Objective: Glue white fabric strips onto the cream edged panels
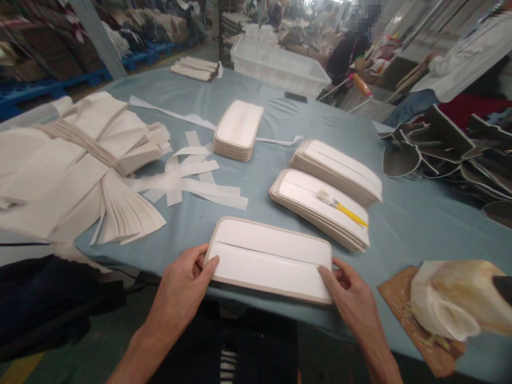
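Note:
Between my hands is a white rectangular panel (272,250) with rounded corners, a beige border and a dark line along its length. My left hand (186,280) pinches its left end, thumb on top. The right end is gripped by my right hand (348,288), also thumb uppermost, with the other fingers partly hidden beneath. Just beyond lies a stack of similar panels (308,213), with a yellow-handled brush (348,213) resting on top. Behind that one is a second stack (340,165). A further stack of panels (240,122) stands farther back, near the table's middle.
Tied bundles of cream fabric pieces (76,160) cover the left side, with loose white strips (192,173) beside them. Dark pieces with pale edges (440,144) pile up at right. A glue-stained container (452,298) lies on a brown board (400,298). A white bin (280,61) stands behind.

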`<action>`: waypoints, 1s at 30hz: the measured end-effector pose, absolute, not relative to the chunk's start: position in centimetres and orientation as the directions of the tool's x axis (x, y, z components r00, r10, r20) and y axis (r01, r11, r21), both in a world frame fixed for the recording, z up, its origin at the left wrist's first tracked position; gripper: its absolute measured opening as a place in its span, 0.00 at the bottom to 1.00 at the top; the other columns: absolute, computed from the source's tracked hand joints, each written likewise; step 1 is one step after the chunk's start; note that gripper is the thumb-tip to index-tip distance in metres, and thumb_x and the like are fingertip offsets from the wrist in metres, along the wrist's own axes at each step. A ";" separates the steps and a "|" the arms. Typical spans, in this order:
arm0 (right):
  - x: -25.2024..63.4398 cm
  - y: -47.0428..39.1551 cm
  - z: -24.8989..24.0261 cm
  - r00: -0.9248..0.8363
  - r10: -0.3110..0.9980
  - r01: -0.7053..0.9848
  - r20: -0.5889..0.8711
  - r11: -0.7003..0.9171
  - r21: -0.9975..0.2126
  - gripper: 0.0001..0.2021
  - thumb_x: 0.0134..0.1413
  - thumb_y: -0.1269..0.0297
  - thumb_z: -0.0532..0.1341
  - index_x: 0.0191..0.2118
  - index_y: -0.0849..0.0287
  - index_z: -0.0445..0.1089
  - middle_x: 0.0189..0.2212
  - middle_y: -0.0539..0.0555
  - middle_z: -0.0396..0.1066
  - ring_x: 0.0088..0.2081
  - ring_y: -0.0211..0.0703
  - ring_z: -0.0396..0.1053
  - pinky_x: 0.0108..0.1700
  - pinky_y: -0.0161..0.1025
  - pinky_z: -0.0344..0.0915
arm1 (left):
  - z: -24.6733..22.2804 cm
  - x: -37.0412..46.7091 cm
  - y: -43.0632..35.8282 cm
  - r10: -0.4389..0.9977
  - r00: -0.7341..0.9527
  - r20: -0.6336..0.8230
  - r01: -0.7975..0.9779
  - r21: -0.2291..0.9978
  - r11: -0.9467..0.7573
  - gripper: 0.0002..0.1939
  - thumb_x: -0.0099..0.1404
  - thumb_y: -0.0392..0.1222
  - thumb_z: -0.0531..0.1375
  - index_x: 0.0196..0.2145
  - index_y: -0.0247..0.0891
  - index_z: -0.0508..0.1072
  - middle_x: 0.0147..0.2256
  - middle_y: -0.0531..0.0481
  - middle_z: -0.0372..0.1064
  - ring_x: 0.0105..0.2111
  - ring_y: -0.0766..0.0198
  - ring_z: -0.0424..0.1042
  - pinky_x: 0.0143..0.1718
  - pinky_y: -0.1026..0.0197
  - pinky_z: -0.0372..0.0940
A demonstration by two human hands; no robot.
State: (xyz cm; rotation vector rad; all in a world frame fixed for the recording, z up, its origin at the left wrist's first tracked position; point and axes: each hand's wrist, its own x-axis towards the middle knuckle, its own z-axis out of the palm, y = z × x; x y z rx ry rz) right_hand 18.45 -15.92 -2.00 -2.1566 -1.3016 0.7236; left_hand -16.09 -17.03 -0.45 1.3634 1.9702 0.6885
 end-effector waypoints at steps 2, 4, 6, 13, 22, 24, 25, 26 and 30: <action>18.3 -15.8 -2.2 0.399 0.900 0.667 -0.175 -0.416 -0.618 0.38 0.51 0.33 0.61 0.53 0.63 0.79 0.29 0.54 0.75 0.31 0.52 0.73 0.35 0.46 0.68 | -0.6 -16.2 -16.8 0.954 -0.230 -0.193 0.664 0.685 0.299 0.27 0.67 0.61 0.55 0.49 0.39 0.81 0.32 0.48 0.77 0.34 0.52 0.76 0.41 0.51 0.68; 18.2 -15.8 -2.5 0.395 0.905 0.705 -0.155 -0.407 -0.580 0.38 0.51 0.32 0.60 0.53 0.63 0.78 0.29 0.55 0.76 0.31 0.53 0.73 0.37 0.47 0.68 | -0.9 -16.2 -16.7 0.958 -0.220 -0.181 0.712 0.642 0.285 0.27 0.69 0.60 0.53 0.51 0.38 0.79 0.35 0.46 0.77 0.38 0.49 0.77 0.45 0.49 0.68; 18.1 -16.0 -2.7 0.384 0.917 0.757 -0.105 -0.378 -0.534 0.38 0.53 0.32 0.58 0.52 0.62 0.79 0.31 0.57 0.77 0.31 0.54 0.73 0.39 0.48 0.68 | -1.2 -16.2 -16.7 0.962 -0.213 -0.170 0.750 0.603 0.272 0.28 0.71 0.59 0.51 0.53 0.37 0.78 0.38 0.43 0.78 0.42 0.46 0.77 0.48 0.46 0.68; 17.6 -17.0 -2.7 0.351 0.936 0.886 -0.018 -0.338 -0.318 0.34 0.64 0.37 0.50 0.51 0.63 0.78 0.45 0.67 0.80 0.36 0.56 0.75 0.43 0.51 0.66 | -1.5 -16.3 -16.9 0.977 -0.171 -0.125 0.819 0.533 0.212 0.29 0.73 0.60 0.48 0.56 0.38 0.75 0.49 0.38 0.76 0.50 0.43 0.77 0.53 0.43 0.69; 17.0 -16.9 -2.2 0.387 0.917 0.862 -0.095 -0.396 -0.316 0.28 0.65 0.44 0.50 0.47 0.60 0.79 0.41 0.66 0.82 0.40 0.59 0.78 0.44 0.49 0.66 | -1.2 -17.1 -15.5 0.985 -0.107 -0.139 0.844 0.510 0.164 0.23 0.72 0.57 0.49 0.47 0.39 0.76 0.43 0.39 0.80 0.44 0.45 0.79 0.47 0.47 0.70; 16.9 -17.1 -2.1 0.397 0.913 0.849 -0.093 -0.404 -0.341 0.28 0.64 0.45 0.51 0.48 0.61 0.79 0.41 0.67 0.82 0.41 0.58 0.78 0.45 0.49 0.67 | -1.5 -17.1 -15.6 0.990 -0.111 -0.092 0.845 0.515 0.142 0.24 0.73 0.57 0.49 0.48 0.39 0.77 0.44 0.39 0.80 0.45 0.45 0.79 0.48 0.47 0.70; 16.8 -17.1 -2.1 0.402 0.911 0.844 -0.097 -0.409 -0.347 0.27 0.65 0.45 0.51 0.48 0.61 0.79 0.41 0.67 0.82 0.41 0.58 0.78 0.45 0.48 0.67 | -1.6 -17.1 -15.7 0.991 -0.114 -0.068 0.846 0.516 0.133 0.25 0.73 0.58 0.48 0.48 0.39 0.77 0.44 0.39 0.80 0.45 0.45 0.79 0.48 0.46 0.70; 16.7 -17.1 -1.9 0.409 0.906 0.840 -0.106 -0.419 -0.345 0.27 0.65 0.46 0.51 0.48 0.61 0.79 0.41 0.66 0.82 0.41 0.58 0.78 0.45 0.48 0.67 | -1.7 -17.1 -15.7 0.992 -0.117 -0.052 0.848 0.515 0.127 0.25 0.73 0.58 0.48 0.48 0.39 0.77 0.44 0.39 0.80 0.45 0.44 0.79 0.49 0.46 0.70; 16.3 -17.0 -1.3 0.454 0.875 0.824 -0.167 -0.484 -0.294 0.23 0.67 0.50 0.52 0.48 0.58 0.79 0.42 0.64 0.83 0.43 0.57 0.79 0.44 0.47 0.66 | -1.9 -17.3 -15.6 0.991 -0.120 -0.057 0.849 0.511 0.132 0.23 0.71 0.59 0.50 0.46 0.42 0.76 0.42 0.40 0.80 0.44 0.44 0.79 0.48 0.45 0.70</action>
